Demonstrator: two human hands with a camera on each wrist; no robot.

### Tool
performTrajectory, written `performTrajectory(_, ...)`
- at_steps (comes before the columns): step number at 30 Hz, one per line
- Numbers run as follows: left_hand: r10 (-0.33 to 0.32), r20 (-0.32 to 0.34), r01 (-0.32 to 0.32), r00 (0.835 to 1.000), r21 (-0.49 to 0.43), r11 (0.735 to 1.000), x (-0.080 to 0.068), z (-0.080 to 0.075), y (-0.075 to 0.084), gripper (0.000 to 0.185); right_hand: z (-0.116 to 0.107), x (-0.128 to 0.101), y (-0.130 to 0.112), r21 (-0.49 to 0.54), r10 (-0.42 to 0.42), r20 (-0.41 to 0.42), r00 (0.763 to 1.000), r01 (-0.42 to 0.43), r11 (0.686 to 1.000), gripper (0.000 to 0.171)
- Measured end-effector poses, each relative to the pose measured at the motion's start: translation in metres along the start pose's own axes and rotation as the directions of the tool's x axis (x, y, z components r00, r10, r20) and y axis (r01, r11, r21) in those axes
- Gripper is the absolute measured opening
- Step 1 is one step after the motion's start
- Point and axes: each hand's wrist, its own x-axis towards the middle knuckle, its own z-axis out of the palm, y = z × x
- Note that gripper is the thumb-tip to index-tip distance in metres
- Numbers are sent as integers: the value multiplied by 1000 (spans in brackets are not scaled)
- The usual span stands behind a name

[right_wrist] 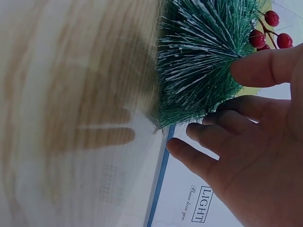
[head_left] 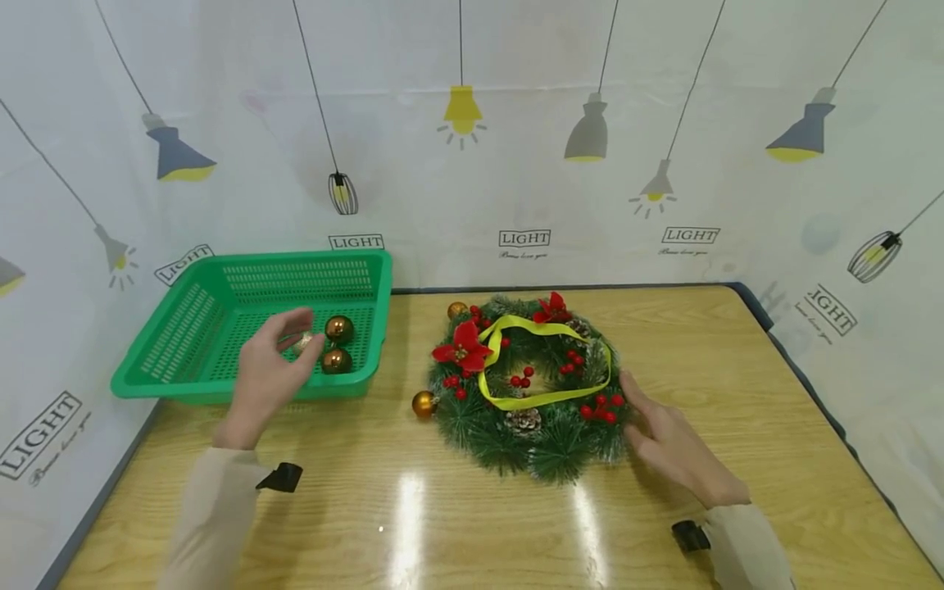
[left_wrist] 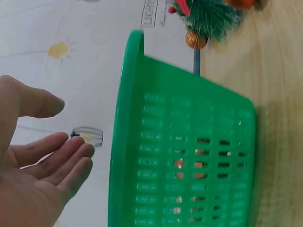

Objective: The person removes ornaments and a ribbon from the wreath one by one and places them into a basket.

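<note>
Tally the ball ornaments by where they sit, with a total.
Gold balls in the green basket: 2
Gold balls on the wreath: 2
Total: 4

The basket (head_left: 221,328) sits on the bench (head_left: 737,369), left of the wreath (head_left: 527,385); two balls (head_left: 338,344) lie in the basket.

Left hand (head_left: 269,369) raised, fingers loosely spread; right hand (head_left: 674,447) extended flat.
</note>
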Motion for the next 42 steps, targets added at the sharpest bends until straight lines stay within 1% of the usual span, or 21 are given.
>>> performTrajectory(2, 48, -7, -48, 999, -13, 999, -2, 7, 2, 41, 0, 0, 0, 7, -3, -4, 1000, 3, 1000, 75)
performTrajectory(4, 80, -10, -80, 997, -27, 996, -3, 13, 4, 39, 0, 0, 1, 12, 1, -3, 1000, -1, 1000, 75)
performTrajectory(9, 116, -16, -116, 993, -66, 991, -7, 25, 14, 36, 2, 2, 3, 13, 8, 5, 1000, -8, 1000, 75)
performTrajectory(12, 162, -19, -163, 987, -85, 983, -10, 34, 18, 35, 3, 3, 3, 12, 8, 6, 1000, -8, 1000, 74)
performTrajectory(15, 211, -13, -211, 977, -87, 974, -12, 46, 18, 35, 3, 2, 3, 16, 4, 1, 1000, -4, 1000, 73)
performTrajectory(18, 236, 10, -234, 972, -94, 968, -16, 56, 18, 35, 3, 1, 4, 19, 6, 2, 1000, -6, 1000, 73)
performTrajectory(25, 250, 83, -238, 965, -132, 962, -23, 75, 26, 37, 5, 2, 4, 20, 15, 8, 1000, -15, 1000, 74)
performTrajectory(27, 262, 97, -248, 960, -134, 959, -26, 82, 28, 37, 5, 1, 4, 18, 11, 5, 1000, -11, 1000, 74)
performTrajectory(31, 294, 143, -282, 945, -97, 954, -32, 95, 31, 38, 4, 0, 4, 15, 7, -2, 1000, -7, 1000, 74)
performTrajectory(33, 299, 171, -290, 939, -72, 954, -36, 102, 31, 38, 4, 0, 3, 13, 5, -8, 1000, -4, 1000, 74)
performTrajectory(34, 296, 182, -291, 938, -57, 955, -37, 105, 31, 39, 4, 0, 4, 14, 6, -8, 1000, -6, 1000, 74)
performTrajectory(37, 271, 196, -270, 943, -32, 962, -41, 111, 30, 40, 3, 0, 3, 18, 8, -2, 1000, -8, 1000, 75)
performTrajectory(42, 219, 230, -223, 948, -8, 975, -45, 117, 28, 44, 1, 0, 2, 15, 17, 9, 1000, -18, 1000, 75)
